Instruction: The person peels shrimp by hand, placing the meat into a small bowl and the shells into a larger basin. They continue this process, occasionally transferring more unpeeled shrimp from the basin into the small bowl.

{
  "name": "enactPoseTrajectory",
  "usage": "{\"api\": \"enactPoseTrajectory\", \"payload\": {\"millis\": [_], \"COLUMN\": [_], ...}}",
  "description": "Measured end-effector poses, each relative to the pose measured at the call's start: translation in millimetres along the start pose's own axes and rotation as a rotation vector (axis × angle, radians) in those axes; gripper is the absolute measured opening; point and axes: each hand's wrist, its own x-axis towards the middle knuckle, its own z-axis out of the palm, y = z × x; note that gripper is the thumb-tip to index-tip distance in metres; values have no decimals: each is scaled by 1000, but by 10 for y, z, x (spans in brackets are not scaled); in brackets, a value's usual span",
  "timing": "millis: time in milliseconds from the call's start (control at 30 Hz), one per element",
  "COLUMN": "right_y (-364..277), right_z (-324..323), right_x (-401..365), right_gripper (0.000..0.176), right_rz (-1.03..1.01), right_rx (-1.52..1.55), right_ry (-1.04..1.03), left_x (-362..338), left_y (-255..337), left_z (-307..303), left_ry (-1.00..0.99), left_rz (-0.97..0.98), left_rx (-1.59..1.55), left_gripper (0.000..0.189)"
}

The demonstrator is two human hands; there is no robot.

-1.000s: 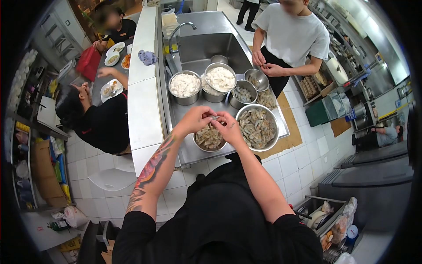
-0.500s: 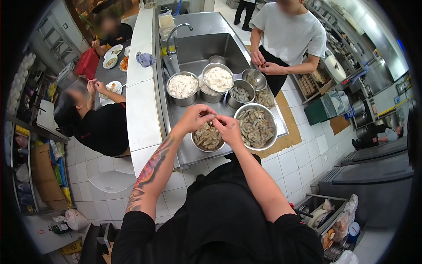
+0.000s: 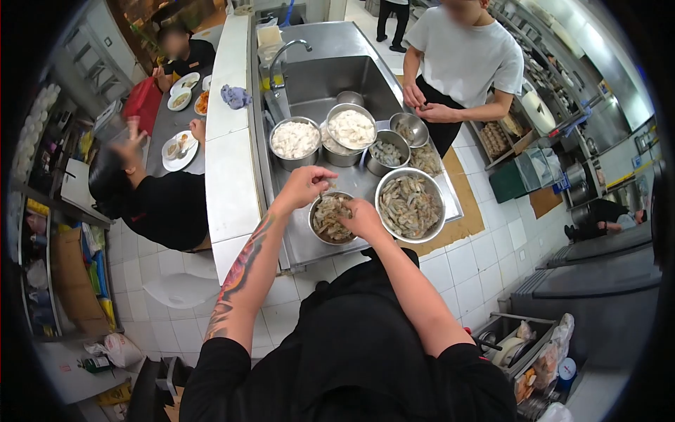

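On the steel counter [image 3: 355, 179] near the sink [image 3: 337, 77], the two hands have come apart. Half a second ago they were together above the small steel bowl [image 3: 311, 224], with the fingertips pinching one piece between them. Now the right hand [image 3: 362, 216] has gone down into this bowl, and the left hand [image 3: 309, 181] has lifted a little to the far-left side of it. I judge from this that the two-handed work on that one piece is finished.

The raw shrimp [image 3: 327, 214] lie in a heap in the small bowl, directly under the right hand's bent fingers, which touch them. Whether these fingers are closed on one shrimp I cannot tell. The left hand hangs just beside the far rim of the bowl, not touching it, with the fingers curled narrow toward the thumb; if something small is between them, it does not show.

Just to the right stands a larger bowl [image 3: 413, 239], also full of shrimp. Further away, two bowls of white pieces [image 3: 295, 139] stand at the sink's edge, and a co-worker in a white shirt [image 3: 467, 60] stands on the far-right side.
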Motion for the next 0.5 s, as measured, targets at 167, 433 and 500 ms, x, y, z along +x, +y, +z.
{"api": "enactPoseTrajectory", "payload": {"millis": [167,433,500], "right_y": [-287,-545,-610], "right_z": [-26,-55,-79], "right_x": [125,285,279], "right_gripper": [28,26,24], "right_rz": [107,76,108], "right_rx": [208,131,78], "right_ry": [123,17,44], "left_x": [-87,-70,-67], "left_y": [137,188,187], "left_z": [48,73,77], "left_ry": [-5,45,46], "left_rz": [-73,-145,-141], "left_rx": [98,6,14], "left_gripper": [25,18,17]}}
